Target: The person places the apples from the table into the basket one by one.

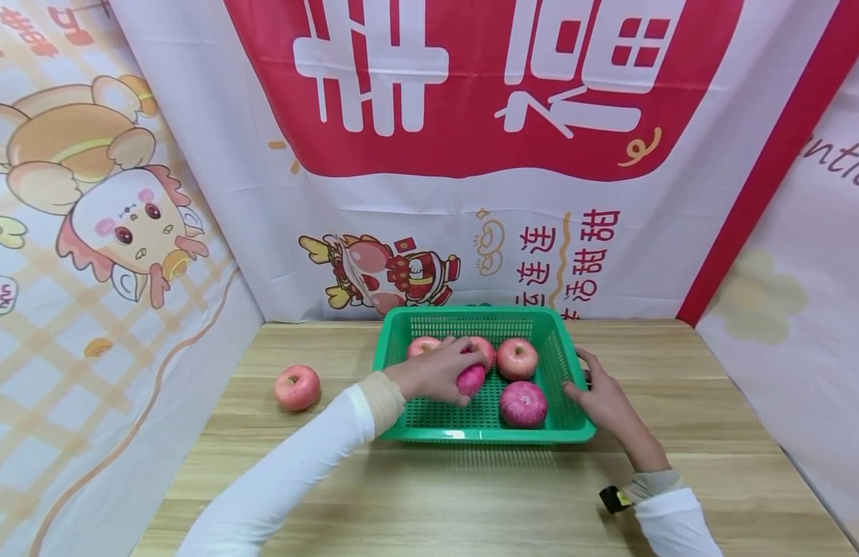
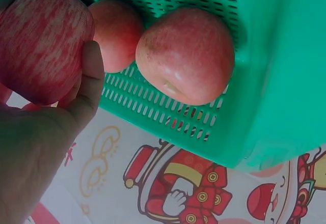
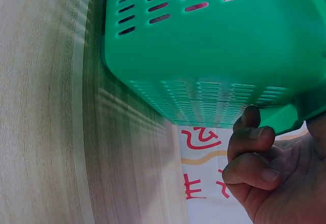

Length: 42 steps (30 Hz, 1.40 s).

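Note:
A green plastic basket (image 1: 485,435) with slotted sides stands on the table, with several apples in it. My left hand (image 1: 438,373) reaches in over its left side and grips a dark pink apple (image 1: 471,381), whose streaked skin fills the upper left of the left wrist view. Behind that hand lie two paler apples, one at the left (image 1: 422,346) and one in the middle (image 1: 482,351), both partly hidden. Further right are another pale apple (image 1: 517,358) and a dark pink apple (image 1: 523,404). My right hand (image 1: 606,396) holds the basket's right rim, thumb inside, fingers curled beneath it outside.
A single pale red apple (image 1: 297,387) sits on the wooden table (image 1: 513,503) left of the basket. A printed cloth (image 1: 471,193) hangs right behind the table, and another printed sheet (image 1: 88,348) borders it on the left.

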Available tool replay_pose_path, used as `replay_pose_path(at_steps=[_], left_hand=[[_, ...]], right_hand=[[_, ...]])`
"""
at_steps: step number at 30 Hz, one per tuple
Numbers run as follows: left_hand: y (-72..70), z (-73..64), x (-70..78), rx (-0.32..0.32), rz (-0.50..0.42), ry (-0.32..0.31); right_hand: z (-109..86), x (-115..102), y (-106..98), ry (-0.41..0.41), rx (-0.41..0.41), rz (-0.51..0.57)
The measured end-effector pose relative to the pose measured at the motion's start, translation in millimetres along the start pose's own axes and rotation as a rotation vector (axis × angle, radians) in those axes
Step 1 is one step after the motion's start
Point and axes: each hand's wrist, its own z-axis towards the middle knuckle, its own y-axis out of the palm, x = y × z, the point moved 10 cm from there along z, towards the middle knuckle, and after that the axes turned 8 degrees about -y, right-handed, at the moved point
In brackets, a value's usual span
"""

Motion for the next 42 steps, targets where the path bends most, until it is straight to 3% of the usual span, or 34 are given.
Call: replay_pose_path(at_steps=[13, 25, 31, 42], left_hand=[[16.4, 12.4, 8.1, -0.071, 0.007, 0.070], [37.1, 20.7, 17.1, -0.104, 0.186, 0.119], [48.8, 21.6, 19.8, -0.107, 0.170, 0.171], [49.1, 20.8, 22.4, -0.111, 0.122, 0.160]], right_hand=[[0.7, -1.6, -0.4, -0.001, 0.007, 0.011], [1.5, -1.8, -1.5, -0.012, 0.012, 0.006], [1.9, -2.0, -1.1, -0.018, 0.019, 0.002], [1.7, -0.7, -0.7, -0.005, 0.016, 0.003]])
